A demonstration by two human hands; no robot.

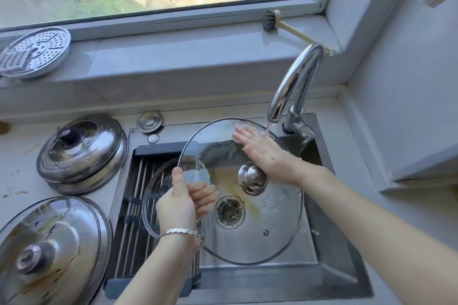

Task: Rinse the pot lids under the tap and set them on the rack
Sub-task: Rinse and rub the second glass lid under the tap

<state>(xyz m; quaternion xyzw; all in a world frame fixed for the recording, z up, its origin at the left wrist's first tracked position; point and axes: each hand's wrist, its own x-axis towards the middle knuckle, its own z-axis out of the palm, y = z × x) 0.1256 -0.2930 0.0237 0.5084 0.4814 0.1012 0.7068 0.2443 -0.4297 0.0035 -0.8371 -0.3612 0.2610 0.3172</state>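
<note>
glass lid pinched by left fingers; straight right fingers touch it.

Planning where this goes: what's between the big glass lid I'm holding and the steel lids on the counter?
The rack, with a smaller glass lid lying on it; the head view shows this.

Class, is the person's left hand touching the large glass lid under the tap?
Touching. The head view shows the left hand pinching the large glass lid at its rim: thumb in front, fingers visible through the glass behind.
</note>
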